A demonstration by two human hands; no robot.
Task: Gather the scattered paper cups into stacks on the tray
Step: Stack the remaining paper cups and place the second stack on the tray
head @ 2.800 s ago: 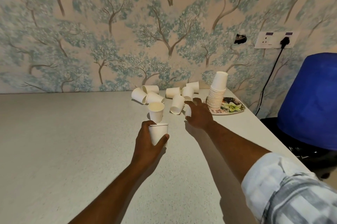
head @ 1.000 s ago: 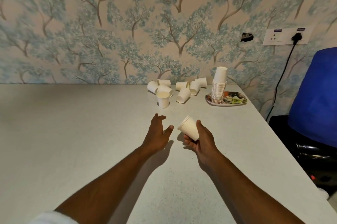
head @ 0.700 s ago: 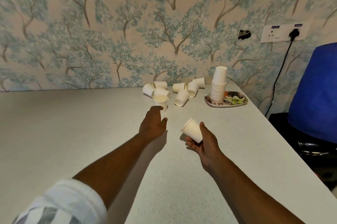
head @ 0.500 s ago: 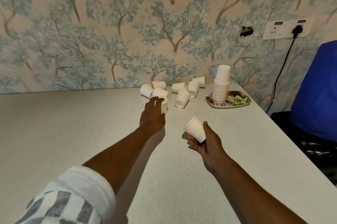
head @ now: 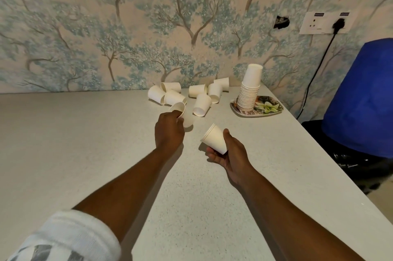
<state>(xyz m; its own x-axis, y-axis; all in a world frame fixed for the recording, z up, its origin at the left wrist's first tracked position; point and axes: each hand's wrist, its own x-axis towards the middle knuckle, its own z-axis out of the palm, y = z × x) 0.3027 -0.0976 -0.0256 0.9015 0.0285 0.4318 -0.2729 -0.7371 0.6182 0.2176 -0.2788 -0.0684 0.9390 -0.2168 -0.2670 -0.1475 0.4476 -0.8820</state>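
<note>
Near the middle of the frame, the left hand (head: 169,131) pinches a tilted white paper cup (head: 178,109) by its side. The right hand (head: 230,151) curls round a small nested stack of white cups (head: 214,138), held tipped left. More loose white cups (head: 202,104) lie above them, beside the flowered tray (head: 274,107) holding a tall cup stack (head: 249,88).

Back wall (head: 127,26): wallpaper, blue-green trees on pale pink. Small dark hole (head: 281,22) in it near the right end. White socket plate (head: 323,23) beside that, black plug (head: 339,24) in, cord (head: 314,73) hanging. Speckled grey counter (head: 85,143) runs to the wall. Blue chair back (head: 361,94) off its right edge.
</note>
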